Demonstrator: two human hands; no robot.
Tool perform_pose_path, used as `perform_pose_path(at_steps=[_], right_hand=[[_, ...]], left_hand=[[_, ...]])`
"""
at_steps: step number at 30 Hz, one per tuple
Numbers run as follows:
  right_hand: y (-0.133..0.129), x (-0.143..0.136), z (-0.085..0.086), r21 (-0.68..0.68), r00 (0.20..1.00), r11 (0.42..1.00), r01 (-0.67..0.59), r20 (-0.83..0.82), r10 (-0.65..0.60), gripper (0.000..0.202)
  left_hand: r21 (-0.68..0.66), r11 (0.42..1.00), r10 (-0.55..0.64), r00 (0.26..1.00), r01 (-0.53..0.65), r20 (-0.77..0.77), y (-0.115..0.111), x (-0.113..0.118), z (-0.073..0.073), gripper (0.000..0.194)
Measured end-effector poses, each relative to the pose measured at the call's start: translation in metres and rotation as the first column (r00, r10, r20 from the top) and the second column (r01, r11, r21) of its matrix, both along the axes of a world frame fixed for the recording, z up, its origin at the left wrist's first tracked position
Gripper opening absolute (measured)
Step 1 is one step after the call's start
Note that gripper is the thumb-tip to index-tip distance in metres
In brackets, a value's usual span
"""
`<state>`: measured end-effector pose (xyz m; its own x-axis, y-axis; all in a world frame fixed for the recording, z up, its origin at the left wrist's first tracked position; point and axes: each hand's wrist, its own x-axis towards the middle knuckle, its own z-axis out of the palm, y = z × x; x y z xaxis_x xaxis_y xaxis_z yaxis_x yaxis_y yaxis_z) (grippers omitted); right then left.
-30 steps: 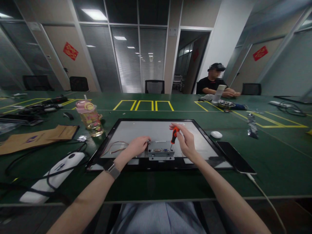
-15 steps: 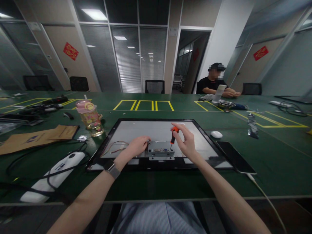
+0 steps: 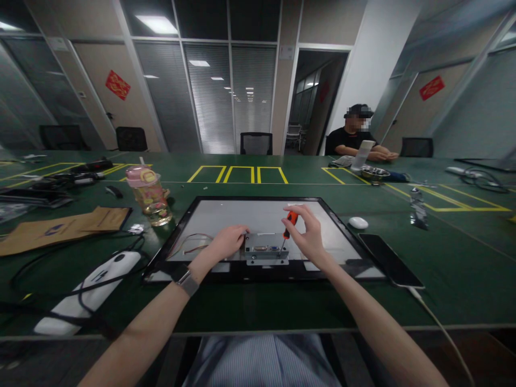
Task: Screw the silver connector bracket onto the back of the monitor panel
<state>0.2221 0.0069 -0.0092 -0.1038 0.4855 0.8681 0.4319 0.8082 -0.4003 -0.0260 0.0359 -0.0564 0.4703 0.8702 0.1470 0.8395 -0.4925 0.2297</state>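
our right hand point(image 3: 309, 235) pinches the screwdriver point(image 3: 292, 216), tip below at the bracket point(image 3: 262, 256); our left hand point(image 3: 229, 242) probably steadies its left end, grip unclear.

Panel point(image 3: 242, 212) on worktop point(image 3: 258, 309), bracket point(image 3: 264, 256) on panel's near half, screwdriver point(image 3: 292, 217) at bracket's right end, bottle point(image 3: 147, 193) and power strip point(image 3: 108, 271) left of panel, phone point(image 3: 389, 259) right.

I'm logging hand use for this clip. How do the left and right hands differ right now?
The right hand holds a screwdriver; the left hand shows no tool and is at the left end of the bracket. The left hand has a watch at its wrist; the right hand has none. Both hands are over the panel.
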Motion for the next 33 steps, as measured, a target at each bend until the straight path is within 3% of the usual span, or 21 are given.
perform_pose_path(at_steps=[3, 9, 16, 23, 28, 33], right_hand=[[-0.0009, 0.0014, 0.0001, 0.0, 1.0, 1.0, 0.004, -0.02, -0.004, 0.004], [0.0008, 0.0054, -0.0046, -0.104, 0.984, 0.979, -0.173, -0.067, 0.167, 0.027], [-0.0019, 0.0012, 0.0007, 0.015, 1.0, 1.0, -0.011, -0.015, 0.011, 0.011], [-0.003, 0.0025, -0.004, -0.043, 0.989, 0.988, -0.15, -0.023, 0.149, 0.031], [0.0, -0.0001, -0.0041, -0.042, 0.997, 0.997, -0.072, -0.044, 0.07, 0.02], [0.0066, 0.002, -0.0037, -0.181, 0.952, 0.956, -0.232, -0.246, 0.184, 0.006]], left_hand=[[-0.002, 1.0, 0.002, 1.0, -0.002, -0.005, 0.0, -0.0006, -0.0001, 0.031], [0.001, 1.0, -0.006, 1.0, 0.006, 0.01, -0.0003, -0.0001, 0.0006, 0.031], [0.005, 1.0, 0.004, 1.0, -0.004, 0.001, -0.0003, -0.0004, 0.0, 0.031], [0.005, 1.0, 0.005, 1.0, -0.005, -0.008, -0.0003, 0.0003, 0.0005, 0.032], [0.011, 1.0, -0.001, 1.0, 0.001, -0.001, 0.0004, -0.0008, -0.0009, 0.031], [0.009, 1.0, -0.004, 1.0, 0.004, 0.0, -0.001, -0.0005, 0.0006, 0.031]])
